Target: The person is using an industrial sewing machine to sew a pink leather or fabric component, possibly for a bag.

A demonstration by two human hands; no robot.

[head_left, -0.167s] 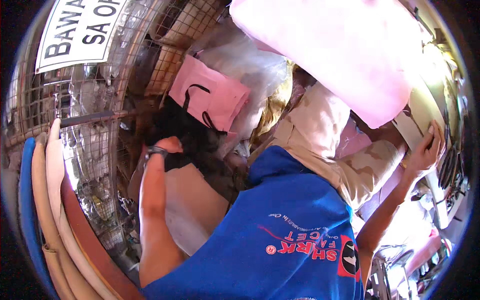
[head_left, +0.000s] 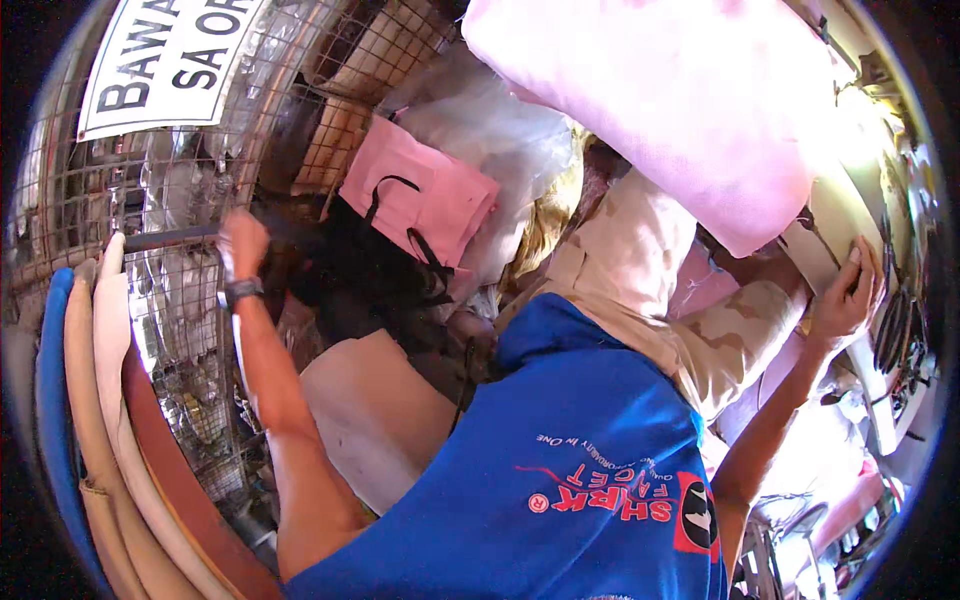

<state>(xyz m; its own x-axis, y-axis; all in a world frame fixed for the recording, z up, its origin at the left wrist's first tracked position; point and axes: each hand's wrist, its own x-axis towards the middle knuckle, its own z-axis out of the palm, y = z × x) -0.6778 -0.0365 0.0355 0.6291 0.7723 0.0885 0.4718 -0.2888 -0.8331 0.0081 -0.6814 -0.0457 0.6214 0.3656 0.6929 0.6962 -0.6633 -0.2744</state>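
Observation:
My left hand (head_left: pixel 242 240), with a watch at the wrist, is raised beside a dark horizontal bar (head_left: pixel 170 237) on the wire mesh. Its fingers are curled; what they hold is hidden. At the far right my right hand (head_left: pixel 848 290) grips the edge of a pale cream flat piece (head_left: pixel 845 215). Between my hands lie a pink bag (head_left: pixel 410 180) with black handles, crumpled clear plastic (head_left: pixel 490 140) and dark material (head_left: pixel 340 270). A large pink sheet (head_left: pixel 650 70) reaches across the top right, near my right hand.
A wire mesh wall (head_left: pixel 170 170) with a white sign (head_left: pixel 170 60) stands at the left. Long rolls of blue, tan and cream material (head_left: pixel 85 400) lean below it. A beige flat piece (head_left: pixel 360 400) lies by my left forearm. My legs in camouflage trousers (head_left: pixel 720 345) are folded beneath me.
My left hand has moved up and to the left, from over the dark material to beside the bar on the mesh. My right hand is almost still.

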